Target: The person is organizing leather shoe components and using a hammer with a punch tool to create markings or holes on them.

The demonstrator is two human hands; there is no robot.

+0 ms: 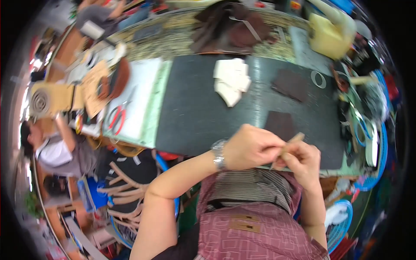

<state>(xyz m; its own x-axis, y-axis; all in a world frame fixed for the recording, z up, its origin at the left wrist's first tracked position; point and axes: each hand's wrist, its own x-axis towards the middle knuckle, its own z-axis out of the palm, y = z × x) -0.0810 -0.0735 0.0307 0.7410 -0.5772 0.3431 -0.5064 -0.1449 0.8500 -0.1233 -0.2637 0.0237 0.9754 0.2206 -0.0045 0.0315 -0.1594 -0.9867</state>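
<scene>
My left hand [251, 149] and my right hand [304, 162] meet in front of my apron, over the near edge of a black work mat [199, 104]. Both are closed in a pinch on a small tan strip [297, 138], whose end sticks up past my right fingers; the rest of it is hidden by the fingers. Just beyond my hands lies a dark brown piece [279, 121], flat on the mat. Another stack of dark brown pieces [290, 85] rests farther off, and cream pieces [232, 80] lie overlapping near the mat's far side.
Red-handled scissors [117, 119] lie on a white sheet at left. Blue-handled scissors [360, 130] and other tools crowd the right edge. A yellowish jug [331, 37] and dark leather [229, 28] stand at the back. Tan strips [125, 186] hang over a basket at lower left. Co-workers sit at left.
</scene>
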